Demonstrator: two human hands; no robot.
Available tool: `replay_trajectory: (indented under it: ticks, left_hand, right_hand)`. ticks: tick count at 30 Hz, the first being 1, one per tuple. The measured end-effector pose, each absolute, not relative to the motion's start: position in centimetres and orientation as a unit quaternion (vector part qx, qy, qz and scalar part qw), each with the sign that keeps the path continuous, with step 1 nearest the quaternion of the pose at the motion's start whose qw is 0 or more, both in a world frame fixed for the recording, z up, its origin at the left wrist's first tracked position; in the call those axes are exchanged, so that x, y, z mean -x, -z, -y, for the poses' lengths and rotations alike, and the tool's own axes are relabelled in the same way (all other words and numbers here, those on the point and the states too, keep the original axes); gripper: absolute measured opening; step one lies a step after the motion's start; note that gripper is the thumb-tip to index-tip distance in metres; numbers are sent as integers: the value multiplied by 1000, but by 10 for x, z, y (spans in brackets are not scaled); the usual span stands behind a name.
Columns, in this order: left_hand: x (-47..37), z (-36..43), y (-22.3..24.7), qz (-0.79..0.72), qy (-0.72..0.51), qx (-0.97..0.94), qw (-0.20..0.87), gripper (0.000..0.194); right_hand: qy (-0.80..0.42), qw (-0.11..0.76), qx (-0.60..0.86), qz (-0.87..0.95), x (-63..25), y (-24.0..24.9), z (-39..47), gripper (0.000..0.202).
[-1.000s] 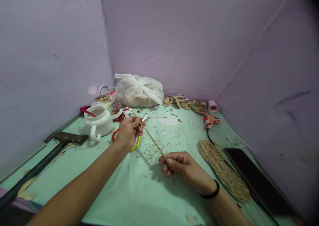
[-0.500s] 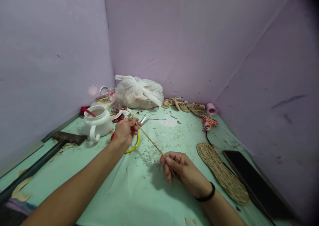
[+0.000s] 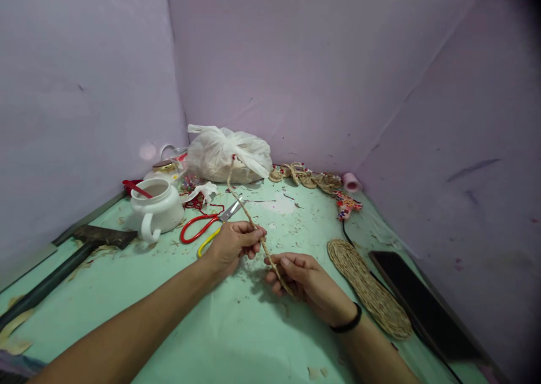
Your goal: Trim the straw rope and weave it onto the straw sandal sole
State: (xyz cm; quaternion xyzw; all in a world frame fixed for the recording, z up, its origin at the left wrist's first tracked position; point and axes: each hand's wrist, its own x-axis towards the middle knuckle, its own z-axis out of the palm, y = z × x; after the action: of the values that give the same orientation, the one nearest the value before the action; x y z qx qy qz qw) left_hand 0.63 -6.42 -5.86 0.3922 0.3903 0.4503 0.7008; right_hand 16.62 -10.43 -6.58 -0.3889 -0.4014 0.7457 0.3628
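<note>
A thin twisted straw cord (image 3: 241, 200) runs between both hands, its upper end with a small red tip standing up in front of the plastic bag. My left hand (image 3: 236, 243) pinches the cord around its middle. Just to the right and lower, my right hand (image 3: 296, 274), with a black band on the wrist, holds the cord's lower part between thumb and fingers. Scissors (image 3: 198, 229) with one red and one yellow handle lie beyond my left hand, blades slightly apart. A woven straw sole (image 3: 369, 288) rests right of my right hand.
On the left stand a white pot (image 3: 167, 212) and a dark-handled hammer (image 3: 63, 268). At the back are a tied plastic bag (image 3: 230, 155), small straw pieces (image 3: 310, 178) and a pink roll (image 3: 350, 182). A black phone-like slab (image 3: 418, 299) lies at right on the green cloth (image 3: 203, 339).
My left hand has slid down the cord toward my right hand, uncovering the scissors. The cord's upper end now stands free above it. The whole view has shifted slightly.
</note>
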Motion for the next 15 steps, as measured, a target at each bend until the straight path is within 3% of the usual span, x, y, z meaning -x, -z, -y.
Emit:
replay_trajectory:
  ticks: [6,15]
  left_hand:
    - [0,58,54,-406,-472,-381,684,18]
    - [-10,53,61,-460,-503,-349,643,15]
  right_hand:
    - [-713,333,430,443,-168,65,103,29]
    - [-677,403,400,468,-154,69,112,25]
